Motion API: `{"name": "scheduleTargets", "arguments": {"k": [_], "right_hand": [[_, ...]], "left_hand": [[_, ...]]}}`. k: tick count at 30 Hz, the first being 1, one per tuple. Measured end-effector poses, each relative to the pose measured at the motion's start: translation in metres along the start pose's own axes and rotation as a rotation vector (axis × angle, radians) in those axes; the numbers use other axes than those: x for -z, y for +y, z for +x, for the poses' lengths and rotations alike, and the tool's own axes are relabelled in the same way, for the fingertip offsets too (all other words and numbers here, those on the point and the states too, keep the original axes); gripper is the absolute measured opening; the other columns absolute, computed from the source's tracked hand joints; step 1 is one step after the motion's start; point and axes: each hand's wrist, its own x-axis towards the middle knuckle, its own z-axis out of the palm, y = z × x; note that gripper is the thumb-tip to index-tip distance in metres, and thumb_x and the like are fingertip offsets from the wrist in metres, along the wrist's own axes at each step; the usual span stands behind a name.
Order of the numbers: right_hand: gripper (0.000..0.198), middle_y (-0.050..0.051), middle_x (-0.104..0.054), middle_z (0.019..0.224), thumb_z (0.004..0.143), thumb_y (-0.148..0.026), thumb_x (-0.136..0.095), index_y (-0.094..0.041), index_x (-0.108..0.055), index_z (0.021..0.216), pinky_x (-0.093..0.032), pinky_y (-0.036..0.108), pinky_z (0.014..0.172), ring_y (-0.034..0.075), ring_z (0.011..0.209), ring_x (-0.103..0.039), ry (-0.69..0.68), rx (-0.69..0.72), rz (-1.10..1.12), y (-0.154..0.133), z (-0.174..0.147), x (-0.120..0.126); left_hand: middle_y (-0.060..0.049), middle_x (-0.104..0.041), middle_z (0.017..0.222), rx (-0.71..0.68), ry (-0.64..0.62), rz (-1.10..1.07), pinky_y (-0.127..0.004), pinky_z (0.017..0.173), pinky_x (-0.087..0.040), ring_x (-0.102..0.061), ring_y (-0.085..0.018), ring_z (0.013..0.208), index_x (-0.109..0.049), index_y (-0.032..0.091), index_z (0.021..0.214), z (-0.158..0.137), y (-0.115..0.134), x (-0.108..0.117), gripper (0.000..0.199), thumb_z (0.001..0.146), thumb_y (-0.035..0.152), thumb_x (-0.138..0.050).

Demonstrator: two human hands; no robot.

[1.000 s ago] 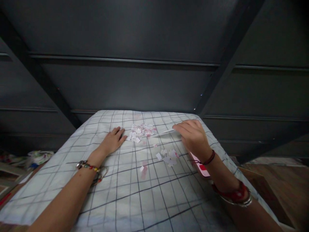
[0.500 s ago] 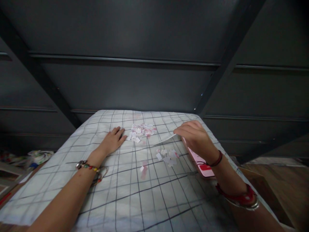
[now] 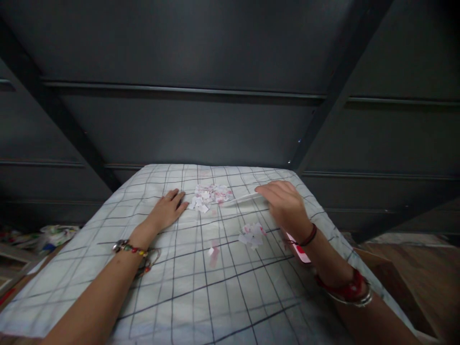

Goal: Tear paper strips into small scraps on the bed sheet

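My left hand point(image 3: 167, 210) lies flat on the checked cloth point(image 3: 187, 287), fingers spread, just left of a larger pile of small white and pink paper pieces point(image 3: 204, 197). My right hand point(image 3: 283, 201) is closed on the back end of slender pale tweezers point(image 3: 242, 197). They point left, low over the cloth, with their blurred tip at the right edge of the larger pile. A smaller pile of paper pieces point(image 3: 252, 235) lies nearer me, left of my right wrist. Partly hidden under that forearm is a pink flat case point(image 3: 300, 253).
A single pale piece with a pinkish patch point(image 3: 213, 253) lies apart, nearer me. Dark grey panels point(image 3: 194, 129) rise behind the cloth's far edge. A cardboard box point(image 3: 391, 278) stands low on the right, and a plastic bag point(image 3: 59, 235) on the left.
My right hand has shifted slightly left, bringing the tweezers' tip from between the piles to the larger pile. A few pieces left the smaller pile's left side. My left hand stays put.
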Motion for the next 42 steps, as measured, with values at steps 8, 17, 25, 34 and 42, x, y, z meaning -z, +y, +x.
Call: {"name": "scheduleTargets", "arguments": {"k": [8, 17, 25, 34, 42], "right_hand": [[0.032, 0.004, -0.071, 0.079, 0.087, 0.001, -0.043, -0.017, -0.068, 0.093, -0.038, 0.032, 0.07, 0.019, 0.076, -0.057, -0.036, 0.029, -0.108, -0.006, 0.004, -0.007], [0.041, 0.0, -0.07, 0.078, 0.083, 0.004, -0.039, -0.024, -0.068, 0.086, -0.043, 0.032, 0.075, 0.017, 0.078, -0.061, -0.184, 0.036, 0.179, 0.023, 0.003, 0.045], [0.037, -0.001, -0.065, 0.072, 0.087, 0.002, -0.039, -0.023, -0.066, 0.081, -0.041, 0.031, 0.075, 0.015, 0.076, -0.058, -0.269, 0.057, 0.2, 0.02, 0.003, 0.047], [0.038, -0.001, -0.067, 0.074, 0.086, 0.003, -0.04, -0.024, -0.067, 0.084, -0.04, 0.031, 0.074, 0.016, 0.077, -0.058, -0.322, 0.075, 0.172, 0.022, 0.003, 0.049], [0.031, -0.001, -0.07, 0.079, 0.09, -0.001, -0.044, -0.023, -0.066, 0.087, -0.041, 0.032, 0.077, 0.017, 0.08, -0.059, -0.182, 0.083, 0.099, 0.012, 0.006, 0.039]], "left_hand": [[-0.017, -0.046, 0.151, 0.004, -0.008, -0.007, -0.046, 0.113, -0.037, -0.044, -0.03, 0.138, -0.05, 0.012, 0.14, 0.0, 0.002, 0.003, 0.062, 0.095, 0.05, -0.03], [-0.015, -0.047, 0.15, -0.01, 0.01, -0.022, -0.048, 0.112, -0.039, -0.046, -0.03, 0.136, -0.051, 0.014, 0.139, -0.001, 0.0, 0.002, 0.059, 0.094, 0.049, -0.032], [-0.019, -0.043, 0.152, 0.005, -0.03, -0.018, -0.047, 0.113, -0.037, -0.042, -0.031, 0.139, -0.048, 0.011, 0.141, 0.0, 0.0, 0.002, 0.064, 0.096, 0.051, -0.028], [-0.016, -0.046, 0.151, 0.001, 0.015, -0.01, -0.048, 0.112, -0.038, -0.044, -0.03, 0.138, -0.05, 0.013, 0.139, 0.001, -0.002, -0.004, 0.062, 0.095, 0.05, -0.029], [-0.017, -0.044, 0.152, 0.007, -0.023, -0.021, -0.047, 0.113, -0.037, -0.042, -0.03, 0.139, -0.049, 0.013, 0.14, 0.001, 0.0, 0.001, 0.062, 0.096, 0.051, -0.029]]}}
